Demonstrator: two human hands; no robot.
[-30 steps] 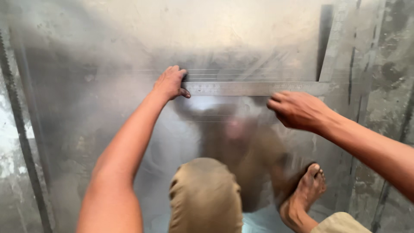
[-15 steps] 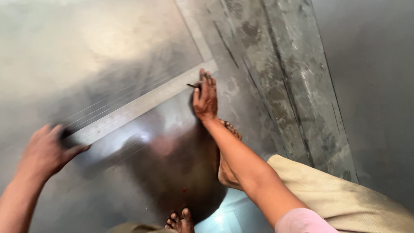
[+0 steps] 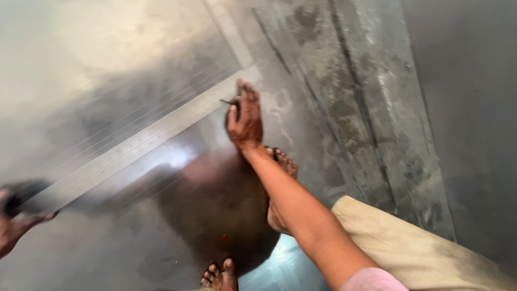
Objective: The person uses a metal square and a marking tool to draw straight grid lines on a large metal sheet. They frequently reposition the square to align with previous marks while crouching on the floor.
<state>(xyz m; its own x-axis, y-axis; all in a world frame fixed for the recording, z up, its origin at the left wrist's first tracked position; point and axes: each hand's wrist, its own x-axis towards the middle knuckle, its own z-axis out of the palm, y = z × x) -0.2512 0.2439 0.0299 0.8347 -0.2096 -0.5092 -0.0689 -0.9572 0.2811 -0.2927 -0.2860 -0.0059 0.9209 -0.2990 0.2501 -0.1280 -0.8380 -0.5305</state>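
On steel sheet [image 3: 107, 64], straightedge [image 3: 145, 137] lies diagonal; bare feet [image 3: 280, 161] below it. Right hand [image 3: 245, 121] pinches scriber [image 3: 227, 102] at far end; left hand [image 3: 13, 226] blurred, grip unclear.

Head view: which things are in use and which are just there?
In use:
right hand
scriber
straightedge
left hand
metal sheet

Just there:
bare feet
concrete floor
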